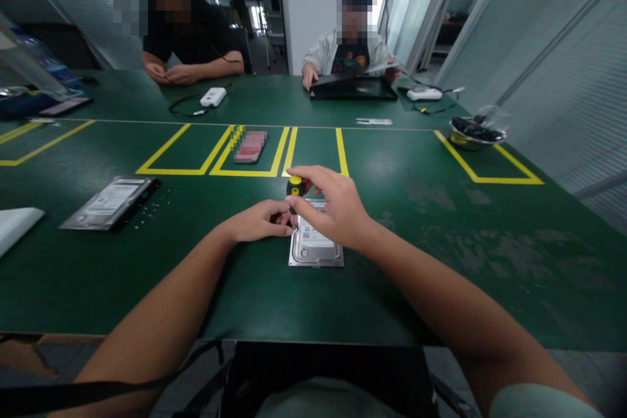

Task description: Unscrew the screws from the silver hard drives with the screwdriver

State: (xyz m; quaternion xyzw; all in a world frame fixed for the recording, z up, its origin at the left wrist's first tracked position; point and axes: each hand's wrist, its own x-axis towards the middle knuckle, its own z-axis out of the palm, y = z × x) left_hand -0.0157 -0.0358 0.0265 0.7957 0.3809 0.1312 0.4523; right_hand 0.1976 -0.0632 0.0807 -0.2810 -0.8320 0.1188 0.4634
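A silver hard drive (pixel 318 249) with a white label lies flat on the green table in front of me. My right hand (pixel 333 204) reaches over it, thumb and fingers closed around the yellow and black handle of a screwdriver (pixel 295 185). The screwdriver stands roughly upright above the drive's left edge; its tip is hidden. Beside that edge is my left hand (pixel 267 219), its fingers curled and pinched close to the drive and below the handle. What lies between those left fingertips is too small to make out.
To the left, another hard drive (pixel 112 199) lies on a bag near scattered small screws (pixel 153 204). Yellow tape (pixel 245 174) marks boxes, one with a phone (pixel 251 146). A bowl (pixel 477 132) of dark items stands right. Two people sit opposite, one holding a black panel (pixel 353 86).
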